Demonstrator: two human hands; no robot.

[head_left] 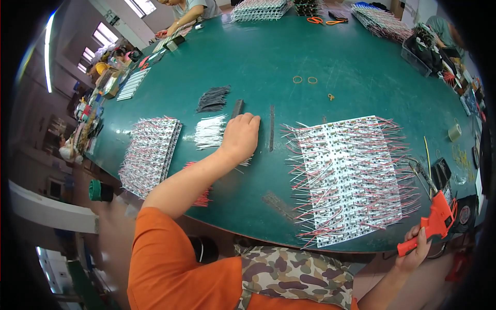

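My left hand (242, 137) is curled on the green table, fingertips down, beside a bundle of short white wires (209, 132). A dark flat bar (237, 109) sticks out beyond its knuckles; whatever lies under the fingers is hidden. At the lower right, my right hand (416, 249) grips the handle of a red soldering gun (438, 217), its metal tip pointing up and away. Between the two hands lies a large panel of white circuit boards (349, 178), with red and white wires fanning out on both sides. Red wires (202, 199) show partly behind my left forearm.
A stack of wired boards (150, 155) stands at left, with black wires (213, 98) farther back. A thin dark strip (272, 128) lies right of my left hand. Rubber bands (305, 80) and orange scissors (315, 20) lie farther off. Another person (191, 10) works at the far left.
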